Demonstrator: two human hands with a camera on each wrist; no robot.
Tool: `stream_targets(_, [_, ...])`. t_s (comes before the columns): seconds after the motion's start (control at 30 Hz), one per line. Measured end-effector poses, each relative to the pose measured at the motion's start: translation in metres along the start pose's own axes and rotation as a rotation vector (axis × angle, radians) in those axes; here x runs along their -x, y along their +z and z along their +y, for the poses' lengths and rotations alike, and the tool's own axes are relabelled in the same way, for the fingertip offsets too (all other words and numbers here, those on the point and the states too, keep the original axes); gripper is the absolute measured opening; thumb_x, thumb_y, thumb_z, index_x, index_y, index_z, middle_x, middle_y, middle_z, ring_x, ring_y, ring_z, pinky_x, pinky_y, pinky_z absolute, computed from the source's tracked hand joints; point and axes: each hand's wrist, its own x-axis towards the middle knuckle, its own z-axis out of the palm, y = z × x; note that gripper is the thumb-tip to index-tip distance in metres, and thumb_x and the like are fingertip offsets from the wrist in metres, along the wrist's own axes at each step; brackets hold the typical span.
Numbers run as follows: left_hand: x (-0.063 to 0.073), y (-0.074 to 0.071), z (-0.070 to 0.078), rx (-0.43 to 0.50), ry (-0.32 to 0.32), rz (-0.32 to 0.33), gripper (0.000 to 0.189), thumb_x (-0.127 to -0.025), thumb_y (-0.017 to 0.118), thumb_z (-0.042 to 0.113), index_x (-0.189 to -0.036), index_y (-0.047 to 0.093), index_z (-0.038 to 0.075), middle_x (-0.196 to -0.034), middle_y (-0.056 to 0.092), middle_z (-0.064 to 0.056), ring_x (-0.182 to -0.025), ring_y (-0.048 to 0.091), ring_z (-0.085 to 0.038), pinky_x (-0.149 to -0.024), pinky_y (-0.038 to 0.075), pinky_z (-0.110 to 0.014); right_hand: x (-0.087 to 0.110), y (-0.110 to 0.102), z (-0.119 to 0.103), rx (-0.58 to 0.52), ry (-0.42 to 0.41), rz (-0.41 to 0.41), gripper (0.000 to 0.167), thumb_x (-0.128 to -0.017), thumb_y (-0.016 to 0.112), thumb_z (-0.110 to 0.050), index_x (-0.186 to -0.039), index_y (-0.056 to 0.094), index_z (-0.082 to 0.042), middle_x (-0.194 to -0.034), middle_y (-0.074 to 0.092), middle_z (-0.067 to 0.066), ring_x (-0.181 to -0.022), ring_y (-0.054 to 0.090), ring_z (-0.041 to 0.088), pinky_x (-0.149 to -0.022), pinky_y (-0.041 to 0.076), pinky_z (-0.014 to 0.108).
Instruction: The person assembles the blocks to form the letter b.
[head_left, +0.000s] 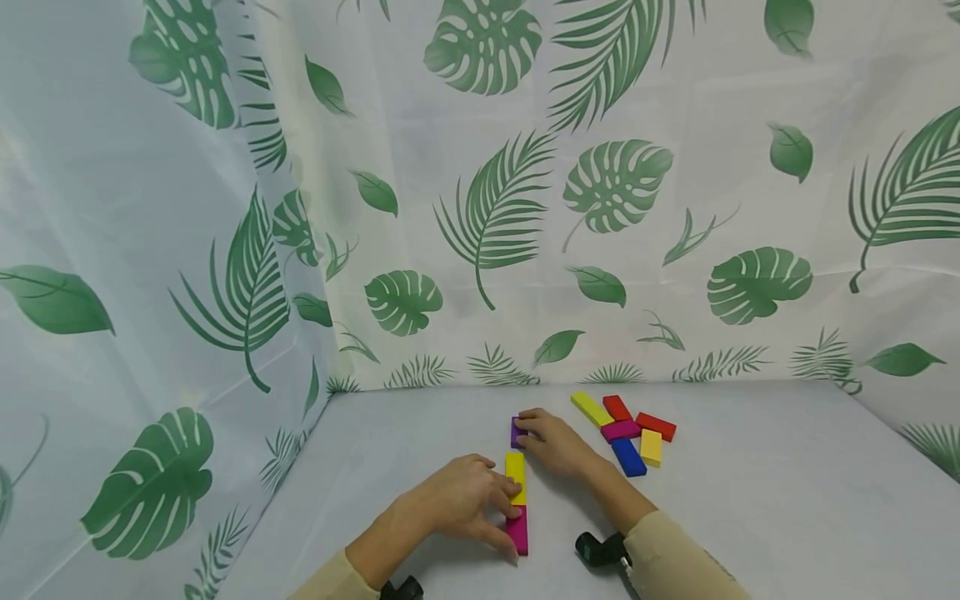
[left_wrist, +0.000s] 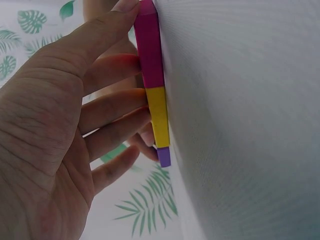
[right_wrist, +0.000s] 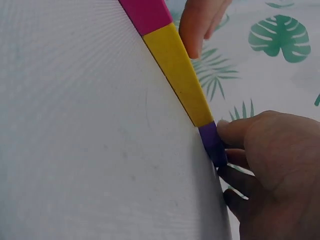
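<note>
A magenta block [head_left: 519,537] and a yellow block [head_left: 514,467] lie end to end in a line on the table. Over them is my left hand [head_left: 461,500], its thumb at the magenta block's near end and its other fingers extended to touch the line. Farther along, my right hand [head_left: 558,446] pinches a small purple block [head_left: 514,433] between thumb and fingers. A narrow gap shows between purple and yellow in the head view. From the right wrist, the purple block [right_wrist: 208,134] appears in line with the yellow block [right_wrist: 177,75]; contact is hard to judge.
Right of my right hand lies a loose group of blocks: a long yellow one [head_left: 592,409], two red ones [head_left: 617,407], a magenta one [head_left: 621,430], a blue one [head_left: 628,457] and a short yellow one [head_left: 651,448]. A leaf-print curtain [head_left: 517,325] borders the white table [head_left: 780,500].
</note>
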Motion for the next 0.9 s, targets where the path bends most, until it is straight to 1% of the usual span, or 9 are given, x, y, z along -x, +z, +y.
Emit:
stream_targets(0.17, [-0.0004, -0.0002, 0.0000, -0.003, 0.005, -0.006, 0.051, -0.083, 0.075, 0.069, -0.116, 0.081, 0.030, -0.129, 0.073, 0.012, -0.118, 0.066, 0.004, -0.112, 0.050, -0.038, 0.0015, 0.0023, 0.0053, -0.038, -0.024, 0.025, 0.039, -0.104, 0.063, -0.015, -0.141, 0.064, -0.004, -0.148, 0.058, 0.014, -0.140, 0.054, 0.037, -0.116, 0.043, 0.056])
stream_targets(0.3, [-0.0006, -0.0003, 0.0000, 0.004, 0.002, -0.011, 0.051, -0.084, 0.075, 0.069, -0.117, 0.081, 0.030, -0.129, 0.073, 0.011, -0.119, 0.066, 0.004, -0.113, 0.049, -0.038, 0.0013, 0.0028, 0.0055, -0.061, -0.042, 0.024, 0.038, -0.104, 0.062, -0.014, -0.140, 0.064, -0.003, -0.148, 0.058, 0.015, -0.140, 0.053, 0.038, -0.117, 0.042, 0.057])
stream_targets(0.4, [-0.0007, -0.0003, 0.0001, 0.008, -0.005, -0.017, 0.051, -0.084, 0.074, 0.069, -0.117, 0.081, 0.030, -0.130, 0.073, 0.011, -0.119, 0.066, 0.004, -0.113, 0.049, -0.038, 0.0007, 0.0030, 0.0049, -0.083, -0.038, 0.012, 0.037, -0.104, 0.063, -0.015, -0.140, 0.065, -0.004, -0.148, 0.058, 0.014, -0.141, 0.052, 0.038, -0.118, 0.041, 0.057])
stream_targets(0.53, [-0.0007, -0.0001, 0.0003, 0.010, -0.011, -0.018, 0.052, -0.083, 0.075, 0.069, -0.116, 0.081, 0.030, -0.129, 0.073, 0.011, -0.119, 0.065, 0.004, -0.113, 0.049, -0.038, -0.0002, 0.0032, 0.0050, -0.110, -0.013, 0.002, 0.037, -0.103, 0.065, -0.017, -0.138, 0.067, -0.006, -0.147, 0.059, 0.012, -0.141, 0.052, 0.037, -0.118, 0.041, 0.057])
stream_targets(0.73, [-0.0011, 0.0001, 0.0006, 0.008, -0.011, -0.014, 0.052, -0.083, 0.075, 0.069, -0.116, 0.081, 0.030, -0.128, 0.074, 0.011, -0.119, 0.065, 0.005, -0.113, 0.049, -0.038, 0.0000, 0.0036, 0.0055, -0.111, -0.002, 0.006, 0.036, -0.102, 0.068, -0.020, -0.136, 0.069, -0.010, -0.146, 0.061, 0.009, -0.141, 0.053, 0.035, -0.117, 0.042, 0.057])
stream_targets(0.9, [-0.0012, -0.0009, 0.0012, 0.008, -0.014, -0.014, 0.052, -0.083, 0.076, 0.068, -0.116, 0.081, 0.030, -0.128, 0.074, 0.011, -0.120, 0.065, 0.004, -0.113, 0.049, -0.038, -0.0005, 0.0030, 0.0057, -0.109, -0.012, 0.007, 0.036, -0.102, 0.068, -0.019, -0.136, 0.069, -0.009, -0.146, 0.061, 0.010, -0.140, 0.054, 0.036, -0.117, 0.042, 0.057])
